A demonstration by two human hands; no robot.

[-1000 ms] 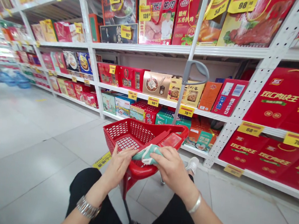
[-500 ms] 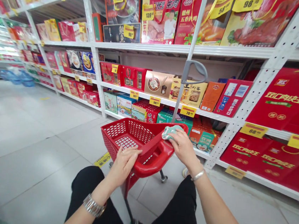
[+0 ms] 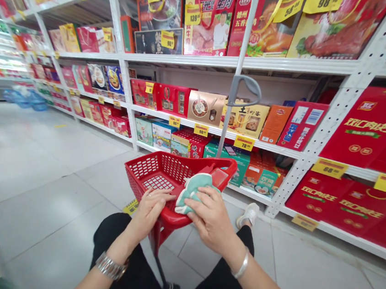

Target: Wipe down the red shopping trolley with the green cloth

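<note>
At the far left of the frame, a lit refrigerated display case (image 3: pixel 6 51) is seen, with blue plastic-wrapped bundles (image 3: pixel 25 98) on the floor tiles (image 3: pixel 43 220) just beyond it. White metal shelving (image 3: pixel 222 61) runs from the upper left across to the right side of the frame, stocked with boxed food gift sets (image 3: pixel 203 111) and marked with yellow price tags (image 3: pixel 201 130). At the lower centre, black trousers (image 3: pixel 113 242) are seen below the hands, and a silver link bracelet (image 3: pixel 111 267) is worn on the left wrist. The left hand (image 3: pixel 151 216) is placed on the handle of a red plastic shopping cart (image 3: pixel 142 171), its fingers (image 3: pixel 163 196) curled closed over the red plastic, just beside the cloth. A teal and white cloth (image 3: pixel 193 193) is bunched on the cart's handle, between the two hands. The right hand (image 3: pixel 210 224) is pressed over it, with the fingers (image 3: pixel 200 205) closed on the cloth and holding it against the handle. A plain silver bangle (image 3: pixel 242 265) is worn on the right wrist. A grey cart grip (image 3: pixel 245 88) stands up on a thin pole above the far rim. To the right of the hands, a white shoe (image 3: pixel 248 214) is seen on the floor tiles, and large red gift boxes (image 3: pixel 363 130) fill the shelves at the right edge.
</note>
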